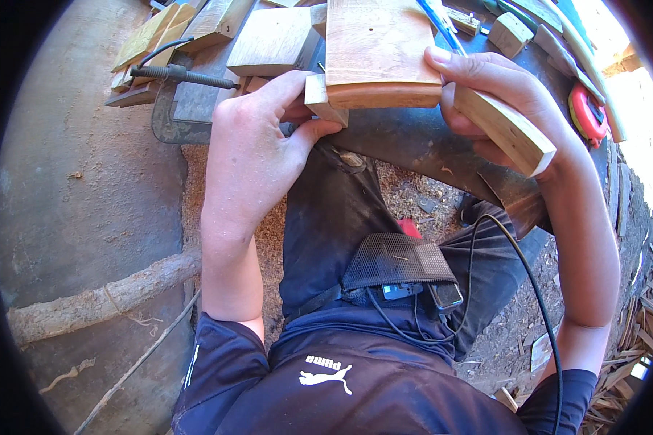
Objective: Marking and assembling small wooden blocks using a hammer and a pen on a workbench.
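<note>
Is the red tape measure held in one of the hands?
No, the red tape measure lies on the bench, apart from the right hand, which holds a wooden piece.

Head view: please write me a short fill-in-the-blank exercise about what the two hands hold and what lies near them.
1. The left hand pinches a small wooden block against the near edge of the wide ____ board.
2. The right hand grips a curved wooden piece while its ____ rests on the board.
3. The tape measure beside the right wrist is ____ in colour.

Missing words: wooden; thumb; red
</note>
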`<move>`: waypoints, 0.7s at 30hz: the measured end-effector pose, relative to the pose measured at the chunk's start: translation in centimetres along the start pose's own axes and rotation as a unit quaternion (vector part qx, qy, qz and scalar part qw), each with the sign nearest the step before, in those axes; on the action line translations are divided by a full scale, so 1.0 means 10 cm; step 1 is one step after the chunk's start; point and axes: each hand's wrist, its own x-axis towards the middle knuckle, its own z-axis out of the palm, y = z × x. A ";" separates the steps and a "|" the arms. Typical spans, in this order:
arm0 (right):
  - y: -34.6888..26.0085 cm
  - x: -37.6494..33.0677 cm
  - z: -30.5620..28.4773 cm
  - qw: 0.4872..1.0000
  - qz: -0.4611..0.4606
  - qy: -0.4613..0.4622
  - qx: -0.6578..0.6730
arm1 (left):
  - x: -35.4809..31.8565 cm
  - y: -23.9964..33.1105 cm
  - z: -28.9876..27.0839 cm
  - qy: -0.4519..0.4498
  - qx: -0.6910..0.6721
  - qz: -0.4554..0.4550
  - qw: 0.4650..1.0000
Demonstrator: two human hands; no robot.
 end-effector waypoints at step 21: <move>0.03 0.00 -0.05 0.996 -0.014 0.006 -0.085 | 0.23 -0.04 -0.19 -0.145 0.016 -0.001 0.989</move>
